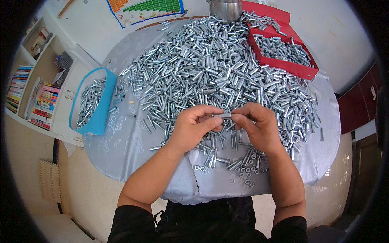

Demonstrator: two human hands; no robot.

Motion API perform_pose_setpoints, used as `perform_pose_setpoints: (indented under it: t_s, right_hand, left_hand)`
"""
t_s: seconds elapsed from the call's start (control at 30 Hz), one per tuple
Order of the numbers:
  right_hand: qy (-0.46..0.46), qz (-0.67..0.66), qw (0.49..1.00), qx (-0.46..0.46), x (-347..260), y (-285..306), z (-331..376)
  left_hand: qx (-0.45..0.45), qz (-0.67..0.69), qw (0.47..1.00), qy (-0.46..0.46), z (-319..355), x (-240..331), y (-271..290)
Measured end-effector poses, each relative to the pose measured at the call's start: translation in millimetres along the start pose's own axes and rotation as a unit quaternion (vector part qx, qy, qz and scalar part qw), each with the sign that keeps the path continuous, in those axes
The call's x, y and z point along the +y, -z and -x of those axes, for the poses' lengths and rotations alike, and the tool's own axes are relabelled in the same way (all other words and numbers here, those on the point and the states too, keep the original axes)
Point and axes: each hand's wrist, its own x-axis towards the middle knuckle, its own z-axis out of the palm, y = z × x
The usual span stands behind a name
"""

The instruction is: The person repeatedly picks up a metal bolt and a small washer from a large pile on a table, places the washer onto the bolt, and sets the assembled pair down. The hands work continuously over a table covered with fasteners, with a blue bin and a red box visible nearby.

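A shiny silver sleeve anchor [223, 115] lies level between my two hands, above the near part of a big heap of metal bolts and sleeves [210, 73]. My left hand [196, 125] is closed around its left part, thumb along the side. At its right end, the thumb and fingers of my right hand [261, 125] pinch it; what exactly sits under those fingertips is hidden. Below my hands, loose hex nuts or washers [247, 174] are scattered with several bolts and sleeves [212, 156] near the table's front edge.
A light blue box [95, 117] with metal pieces stands on the left of the silver-clothed round table [117, 158]. At the back right is a red box [283, 68], its lid also holding pieces. A metal pot [226, 10] stands at the far edge. Bookshelves [40, 89] are at the left.
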Motion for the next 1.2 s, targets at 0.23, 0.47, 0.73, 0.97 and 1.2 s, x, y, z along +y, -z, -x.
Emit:
perform_pose_setpoints:
  t_s: [0.23, 0.47, 0.73, 0.97, 1.2]
  right_hand:
    - [-0.018, 0.126, 0.99, -0.067, -1, 35, -5]
    - [0.051, 0.291, 0.941, -0.165, 9, 58, -3]
    - [-0.001, 0.443, 0.872, -0.21, -3, 52, 11]
    - [0.012, 0.521, 0.834, -0.178, -2, 39, 16]
    - [0.031, 0.52, 0.836, -0.17, 2, 38, 14]
  left_hand:
    - [0.047, 0.0, 0.999, 0.001, -1, 0, 1]
    - [0.07, -0.011, 0.997, 0.006, -2, -1, 1]
    - [0.074, -0.002, 0.997, -0.002, -2, -1, 3]
    - [0.072, 0.002, 0.997, 0.0, -2, -1, 0]
    - [0.073, 0.006, 0.997, 0.008, -2, -1, 1]
